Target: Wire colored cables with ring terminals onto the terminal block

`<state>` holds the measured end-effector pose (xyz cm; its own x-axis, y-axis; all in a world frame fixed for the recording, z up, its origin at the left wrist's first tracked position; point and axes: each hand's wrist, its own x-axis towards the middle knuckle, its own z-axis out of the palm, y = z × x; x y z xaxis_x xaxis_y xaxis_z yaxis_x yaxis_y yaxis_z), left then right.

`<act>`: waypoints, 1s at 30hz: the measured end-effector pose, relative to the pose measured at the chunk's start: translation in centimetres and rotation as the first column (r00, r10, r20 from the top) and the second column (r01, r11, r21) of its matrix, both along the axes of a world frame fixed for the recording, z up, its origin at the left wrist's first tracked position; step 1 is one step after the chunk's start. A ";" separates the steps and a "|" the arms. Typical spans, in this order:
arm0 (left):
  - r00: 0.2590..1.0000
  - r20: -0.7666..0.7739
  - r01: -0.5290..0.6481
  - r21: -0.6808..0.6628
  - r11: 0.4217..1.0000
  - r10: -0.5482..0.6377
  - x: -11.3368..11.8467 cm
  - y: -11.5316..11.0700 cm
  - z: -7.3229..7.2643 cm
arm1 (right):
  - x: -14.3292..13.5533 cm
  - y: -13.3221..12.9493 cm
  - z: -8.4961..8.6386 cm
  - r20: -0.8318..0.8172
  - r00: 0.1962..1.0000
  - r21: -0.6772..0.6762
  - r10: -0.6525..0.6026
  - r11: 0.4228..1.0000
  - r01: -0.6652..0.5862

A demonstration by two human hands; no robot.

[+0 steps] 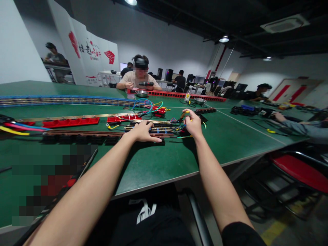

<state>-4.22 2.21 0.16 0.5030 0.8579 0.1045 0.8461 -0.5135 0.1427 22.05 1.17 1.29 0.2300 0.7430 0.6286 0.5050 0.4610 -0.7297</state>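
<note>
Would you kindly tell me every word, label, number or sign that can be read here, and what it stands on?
No text reads clearly enough to quote.
White banner: large black and red brush-style characters, too blurred to read with certainty.
Smaller red print below them: too small.
Bottle on the table: any label print is too small.

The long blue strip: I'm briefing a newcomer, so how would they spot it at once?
On the green table, look beyond and left of the left hand. The long blue strip runs there from the picture's left edge, farther back than the red pieces. Its blue sides distinguish it from them.
</note>
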 end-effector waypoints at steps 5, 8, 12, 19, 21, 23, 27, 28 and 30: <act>1.000 -0.008 -0.016 -0.012 1.000 0.016 0.0 -0.1 0.0 | 0.0 -1.0 0.0 0.385 0.922 -0.053 0.037 0.998 -0.017; 1.000 -0.012 -0.010 0.002 1.000 0.010 0.1 0.1 -0.2 | -0.2 -1.3 0.4 0.434 0.898 -0.064 0.078 0.996 -0.056; 1.000 -0.017 -0.023 0.001 1.000 0.023 0.1 0.3 -0.3 | 0.0 -1.6 1.2 0.192 0.981 0.007 -0.029 1.000 0.028; 1.000 -0.013 -0.027 -0.016 1.000 0.027 0.0 0.2 -0.2 | -0.1 -6.5 1.3 0.029 0.994 0.142 -0.103 0.985 0.098; 1.000 -0.016 -0.025 -0.008 1.000 0.025 0.0 0.3 -0.3 | -0.7 -8.1 0.9 0.048 0.995 0.122 -0.086 0.989 0.080; 1.000 -0.022 -0.021 0.003 1.000 0.021 0.0 0.3 -0.4 | -1.3 -9.0 0.5 0.065 0.995 0.102 -0.072 0.993 0.065; 1.000 -0.013 -0.026 -0.005 1.000 0.026 0.0 0.4 -0.4 | -2.1 -8.9 -0.7 0.130 0.990 0.085 -0.057 0.995 0.046; 1.000 -0.011 -0.027 -0.010 1.000 0.027 0.0 0.4 -0.4 | -2.2 -8.7 -1.1 0.145 0.988 0.080 -0.047 0.996 0.035; 1.000 -0.012 -0.029 -0.016 0.999 0.029 0.1 0.3 -0.4 | -2.2 -8.3 -1.8 0.165 0.986 0.066 -0.014 0.998 0.003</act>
<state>-4.11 2.51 -0.20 0.4792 0.8736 0.0851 0.8621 -0.4867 0.1410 19.80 -7.17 -0.46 0.1248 0.6978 0.7054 0.6206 0.4998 -0.6042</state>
